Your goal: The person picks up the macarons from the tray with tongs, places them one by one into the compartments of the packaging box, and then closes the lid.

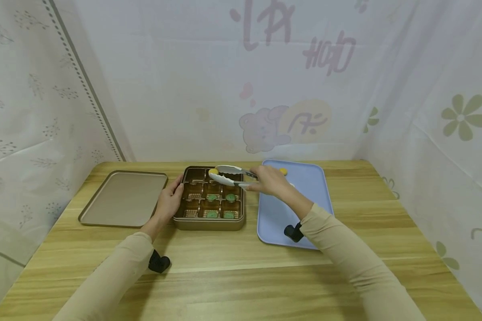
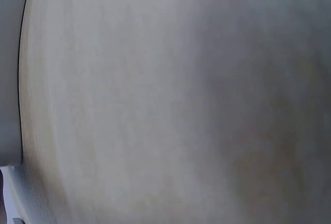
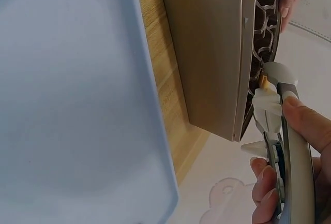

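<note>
Yellow piece [image 1: 213, 171], partly hidden between tongs [image 1: 234, 170]. Left-wrist view: blurred. Right hand [image 1: 271, 180]: gripping tongs. Left hand [image 1: 169, 203]: extended fingers against compartmented tin [image 1: 209, 225].

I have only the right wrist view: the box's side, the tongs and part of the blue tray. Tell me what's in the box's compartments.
Observer: The head view shows green pieces in four compartments of the box: the middle and right ones of the two nearer rows.
Operator: Now check the far end of the blue tray.
Observer: A yellow piece lies there, just beyond the right hand.
Operator: Tell me what's on the table left of the box.
Observer: A flat brown lid, on the other side of the left hand from the box.
</note>
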`<state>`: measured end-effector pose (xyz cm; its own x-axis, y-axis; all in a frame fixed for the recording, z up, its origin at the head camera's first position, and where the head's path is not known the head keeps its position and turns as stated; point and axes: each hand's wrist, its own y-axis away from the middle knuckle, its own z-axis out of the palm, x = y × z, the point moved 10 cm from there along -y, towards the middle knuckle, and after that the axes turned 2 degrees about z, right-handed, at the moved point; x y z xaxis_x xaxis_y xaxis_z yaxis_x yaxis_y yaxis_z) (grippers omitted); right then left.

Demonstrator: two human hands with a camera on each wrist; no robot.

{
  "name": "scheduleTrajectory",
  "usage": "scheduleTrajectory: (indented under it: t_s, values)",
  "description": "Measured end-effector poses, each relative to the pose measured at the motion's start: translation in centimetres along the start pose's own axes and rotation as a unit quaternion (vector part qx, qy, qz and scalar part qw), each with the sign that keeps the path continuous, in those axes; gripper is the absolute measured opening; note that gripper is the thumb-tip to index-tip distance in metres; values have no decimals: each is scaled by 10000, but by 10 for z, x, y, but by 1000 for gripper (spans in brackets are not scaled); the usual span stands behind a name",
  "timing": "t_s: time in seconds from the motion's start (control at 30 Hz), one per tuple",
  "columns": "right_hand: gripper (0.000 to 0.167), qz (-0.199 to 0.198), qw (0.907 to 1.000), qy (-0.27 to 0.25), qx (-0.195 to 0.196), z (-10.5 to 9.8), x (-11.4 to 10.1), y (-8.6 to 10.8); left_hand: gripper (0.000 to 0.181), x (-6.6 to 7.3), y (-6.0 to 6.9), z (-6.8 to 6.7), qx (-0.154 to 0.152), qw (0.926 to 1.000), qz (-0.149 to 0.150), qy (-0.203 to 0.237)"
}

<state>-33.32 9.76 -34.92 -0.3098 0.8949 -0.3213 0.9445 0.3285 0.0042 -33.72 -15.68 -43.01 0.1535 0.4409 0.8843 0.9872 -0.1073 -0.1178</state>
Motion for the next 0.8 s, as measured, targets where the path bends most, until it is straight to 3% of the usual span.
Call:
scheduleTrajectory:
  t_s: [0.2, 0.5, 0.8]
  values:
    - [47, 31, 10000, -30, -18, 0, -1, 1, 49, 2, 0, 0, 10, 10000, 35, 38]
    - [36, -53, 9999, -83, 114, 2, 0, 4, 49, 2, 0, 0, -15, 10000, 18, 14]
    - [56, 32, 9998, -120, 164, 5, 3, 5, 49, 4, 1, 0, -14, 10000, 45, 55]
